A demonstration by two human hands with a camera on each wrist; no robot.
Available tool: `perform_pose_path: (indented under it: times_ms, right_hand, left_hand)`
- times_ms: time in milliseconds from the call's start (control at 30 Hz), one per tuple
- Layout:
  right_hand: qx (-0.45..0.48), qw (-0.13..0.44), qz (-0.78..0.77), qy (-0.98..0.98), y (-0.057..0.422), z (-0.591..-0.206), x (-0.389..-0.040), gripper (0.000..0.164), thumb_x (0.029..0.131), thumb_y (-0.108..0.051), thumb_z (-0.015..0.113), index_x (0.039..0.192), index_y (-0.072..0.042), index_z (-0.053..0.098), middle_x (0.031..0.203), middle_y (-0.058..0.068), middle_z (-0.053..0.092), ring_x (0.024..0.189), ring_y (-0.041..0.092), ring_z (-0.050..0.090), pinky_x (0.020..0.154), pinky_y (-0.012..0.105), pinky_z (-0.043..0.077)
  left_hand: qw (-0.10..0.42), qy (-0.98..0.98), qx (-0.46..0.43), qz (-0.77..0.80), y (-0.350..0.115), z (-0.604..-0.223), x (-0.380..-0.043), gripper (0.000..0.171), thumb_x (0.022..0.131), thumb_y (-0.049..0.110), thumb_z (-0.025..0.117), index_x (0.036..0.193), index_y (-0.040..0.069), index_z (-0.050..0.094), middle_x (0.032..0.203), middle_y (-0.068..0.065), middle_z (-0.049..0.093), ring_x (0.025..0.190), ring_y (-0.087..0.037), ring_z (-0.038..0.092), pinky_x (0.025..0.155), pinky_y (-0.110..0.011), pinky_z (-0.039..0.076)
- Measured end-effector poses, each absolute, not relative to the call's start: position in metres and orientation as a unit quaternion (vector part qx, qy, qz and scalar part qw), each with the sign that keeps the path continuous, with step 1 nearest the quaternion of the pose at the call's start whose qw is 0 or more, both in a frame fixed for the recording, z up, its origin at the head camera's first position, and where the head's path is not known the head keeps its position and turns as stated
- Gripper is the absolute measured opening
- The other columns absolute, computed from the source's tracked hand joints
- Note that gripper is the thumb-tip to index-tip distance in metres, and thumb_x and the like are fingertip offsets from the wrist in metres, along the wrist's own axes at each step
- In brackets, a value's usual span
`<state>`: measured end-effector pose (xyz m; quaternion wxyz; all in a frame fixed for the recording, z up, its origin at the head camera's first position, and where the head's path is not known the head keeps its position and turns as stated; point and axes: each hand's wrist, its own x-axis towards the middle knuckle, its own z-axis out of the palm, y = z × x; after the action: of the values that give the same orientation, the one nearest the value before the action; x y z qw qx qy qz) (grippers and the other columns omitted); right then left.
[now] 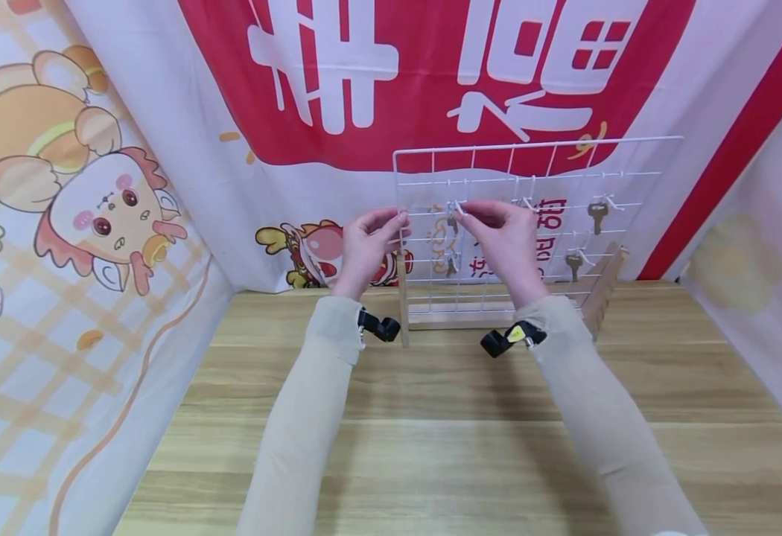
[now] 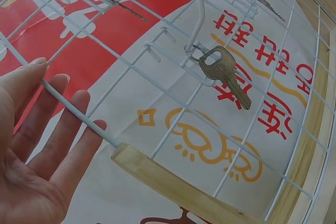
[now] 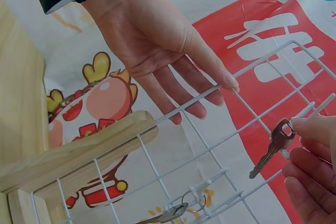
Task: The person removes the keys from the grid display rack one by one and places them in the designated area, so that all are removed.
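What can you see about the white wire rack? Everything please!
The rack is a grid of white, metal-looking wires with a thicker outer edge. It stands up in a pale wooden base on the wood-grain table. White hooks stick out from its front, with keys hanging on several. The left hand grips its left edge, thumb and fingers on opposite sides. The right hand pinches a key by an upper-left hook; I can't tell whether it touches the rack.

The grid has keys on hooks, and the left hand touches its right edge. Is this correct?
One part is wrong: the left hand touches the left edge of the grid, as the head view shows. The keys on hooks are correct.
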<state>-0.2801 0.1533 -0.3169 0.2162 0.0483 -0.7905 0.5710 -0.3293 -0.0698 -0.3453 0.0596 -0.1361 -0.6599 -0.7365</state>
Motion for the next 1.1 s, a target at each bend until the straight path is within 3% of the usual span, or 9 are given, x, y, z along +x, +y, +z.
perform_pose_path:
  times_ms: [467, 1100]
  right_hand:
    - [0.024, 0.215, 0.565, -0.796, 0.152, -0.318, -0.283, 0.030, 0.094, -0.038, 0.075, 0.116, -0.018, 0.078, 0.108, -0.002, 0.074, 0.096, 0.013, 0.065, 0.079, 0.026, 0.055]
    - [0.057, 0.218, 0.585, -0.779, 0.158, -0.310, -0.259, 0.032, 0.093, -0.040, 0.075, 0.116, -0.017, 0.077, 0.110, -0.002, 0.073, 0.101, 0.014, 0.067, 0.087, 0.027, 0.056]
  left_hand:
    - [0.063, -0.662, -0.139, -0.734, -0.070, -0.347, -0.329, 0.032, 0.094, 0.032, 0.074, 0.118, 0.012, 0.073, 0.110, -0.009, 0.074, 0.099, -0.024, 0.073, 0.087, -0.035, 0.059]
    - [0.061, -0.671, -0.137, -0.726, -0.070, -0.345, -0.328, 0.030, 0.094, 0.032, 0.074, 0.117, 0.013, 0.073, 0.110, -0.008, 0.074, 0.100, -0.024, 0.072, 0.087, -0.034, 0.059]
